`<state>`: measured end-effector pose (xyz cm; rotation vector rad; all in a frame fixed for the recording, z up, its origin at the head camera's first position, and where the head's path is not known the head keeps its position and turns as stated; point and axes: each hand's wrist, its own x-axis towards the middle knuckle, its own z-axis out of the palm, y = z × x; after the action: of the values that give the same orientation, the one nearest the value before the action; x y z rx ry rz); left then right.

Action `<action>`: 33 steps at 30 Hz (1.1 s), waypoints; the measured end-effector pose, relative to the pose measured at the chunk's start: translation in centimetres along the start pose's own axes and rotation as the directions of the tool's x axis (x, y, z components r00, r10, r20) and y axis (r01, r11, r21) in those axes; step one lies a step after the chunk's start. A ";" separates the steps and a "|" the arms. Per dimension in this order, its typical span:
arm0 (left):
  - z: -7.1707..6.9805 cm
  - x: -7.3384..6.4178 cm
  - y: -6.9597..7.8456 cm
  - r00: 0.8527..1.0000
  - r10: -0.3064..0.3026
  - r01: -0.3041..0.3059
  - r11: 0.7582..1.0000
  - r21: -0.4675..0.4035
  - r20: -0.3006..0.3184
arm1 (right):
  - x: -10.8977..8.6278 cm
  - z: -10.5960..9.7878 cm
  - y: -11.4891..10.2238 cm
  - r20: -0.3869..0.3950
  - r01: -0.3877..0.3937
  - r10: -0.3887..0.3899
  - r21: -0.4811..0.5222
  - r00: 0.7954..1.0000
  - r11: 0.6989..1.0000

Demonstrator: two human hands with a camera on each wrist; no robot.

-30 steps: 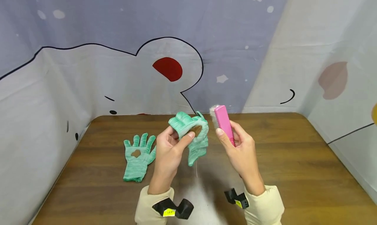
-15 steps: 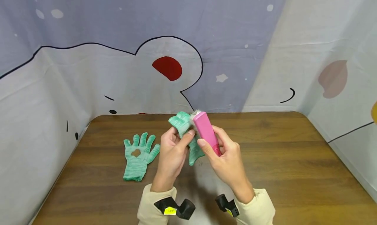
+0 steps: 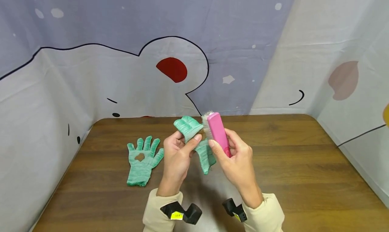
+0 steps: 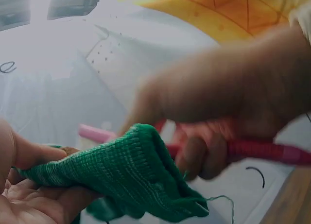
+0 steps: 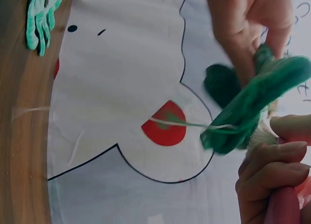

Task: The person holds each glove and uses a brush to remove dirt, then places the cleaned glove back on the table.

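My left hand (image 3: 177, 157) pinches a green knitted glove (image 3: 187, 126) above the table, thumb on its palm side by a brown patch. The glove's cuff (image 4: 146, 170) hangs toward the right with a loose thread trailing from it in the left wrist view. My right hand (image 3: 238, 161) grips a pink brush (image 3: 219, 132) by its handle, bristles (image 3: 207, 124) facing left, right at the glove. In the right wrist view the bristles (image 5: 262, 139) show close beside the glove (image 5: 257, 102). A second green glove (image 3: 142, 164) with a brown patch lies flat on the table to the left.
The brown wooden table (image 3: 304, 168) reaches back to a printed cloth backdrop (image 3: 237, 49), which also rises at the left and right sides. Black wrist cameras (image 3: 192, 214) sit on both cream sleeves (image 3: 158, 211).
The brush has moved left from beside the glove onto it, then slightly back to the right. The held glove's lower end has swung right. The glove on the table stays put.
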<state>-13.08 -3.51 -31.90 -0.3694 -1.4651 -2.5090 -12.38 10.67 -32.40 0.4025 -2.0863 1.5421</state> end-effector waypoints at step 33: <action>0.5 -0.4 0.8 0.996 -0.083 0.083 0.996 -0.025 -0.018 | -0.4 0.2 -2.8 0.092 -0.023 0.020 0.031 0.996 0.999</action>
<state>-12.43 -3.43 -31.10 -0.2936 -1.4737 -2.5895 -10.66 9.61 -30.38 0.4722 -2.1433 1.5990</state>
